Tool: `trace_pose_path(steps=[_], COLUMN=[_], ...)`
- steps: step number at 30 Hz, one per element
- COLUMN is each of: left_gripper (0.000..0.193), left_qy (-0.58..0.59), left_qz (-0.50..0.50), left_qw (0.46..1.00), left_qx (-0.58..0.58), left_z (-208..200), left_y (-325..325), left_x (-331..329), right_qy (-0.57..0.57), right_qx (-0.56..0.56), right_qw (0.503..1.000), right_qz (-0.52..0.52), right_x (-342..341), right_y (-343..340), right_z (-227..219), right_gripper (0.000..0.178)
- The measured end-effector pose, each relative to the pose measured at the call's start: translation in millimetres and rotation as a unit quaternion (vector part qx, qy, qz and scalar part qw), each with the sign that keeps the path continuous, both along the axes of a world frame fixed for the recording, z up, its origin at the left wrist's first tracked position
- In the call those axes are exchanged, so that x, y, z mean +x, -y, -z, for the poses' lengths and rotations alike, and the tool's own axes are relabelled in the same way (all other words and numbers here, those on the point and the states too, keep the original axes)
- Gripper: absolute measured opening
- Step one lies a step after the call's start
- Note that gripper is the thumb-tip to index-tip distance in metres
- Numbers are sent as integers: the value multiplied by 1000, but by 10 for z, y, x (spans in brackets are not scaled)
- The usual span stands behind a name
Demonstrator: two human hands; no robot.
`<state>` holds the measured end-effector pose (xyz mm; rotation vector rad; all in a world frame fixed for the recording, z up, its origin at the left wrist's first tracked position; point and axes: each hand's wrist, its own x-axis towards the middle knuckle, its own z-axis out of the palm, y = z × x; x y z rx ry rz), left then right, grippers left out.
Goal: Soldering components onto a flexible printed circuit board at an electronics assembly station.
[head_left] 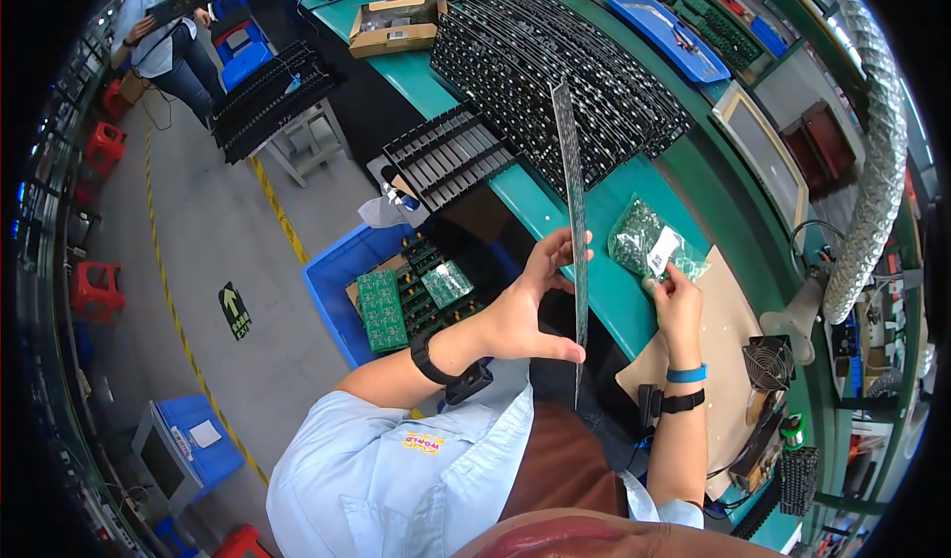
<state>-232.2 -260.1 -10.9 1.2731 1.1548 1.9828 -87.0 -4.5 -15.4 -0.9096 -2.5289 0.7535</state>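
Left hand [525, 305] grips a long, narrow circuit board [572, 221] edge-on, fingers [567, 246] closed round its middle; held upright, it appears presented for sighting along its length. Right hand [679, 305], at 3 o'clock of the board, rests on a clear bag of small green parts [649, 241] lying on the green surface [614, 301], fingers pinching its near edge. Stacked black trays [555, 73] sit at 12 o'clock; a blue bin of green boards [396, 301] stands on the floor at 9 o'clock.

One long circuit strip [572, 231], upright at centre; one clear parts bag [649, 243], centre right; one cardboard box [398, 25], top; three red stools [96, 291], left edge.
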Motion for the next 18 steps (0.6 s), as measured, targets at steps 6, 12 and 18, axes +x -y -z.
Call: trace_pose_path(steps=[6,12,18], left_gripper=[128,129,132], left_qy=[-1,22,33], left_qz=[4,8,20], left_qw=[1000,1000,999], left_qx=[-19,3,-5], left_z=[0,16,39], left_y=[-33,-116,-121], left_x=[-46,-15,-60], right_qy=[11,39,53], right_qx=[47,8,-17], right_qw=[999,999,998], right_qz=[1,1,-19], right_x=[-85,-46,61], right_y=[107,-17,-99], right_z=[-103,-136,-207], right_gripper=[23,18,14])
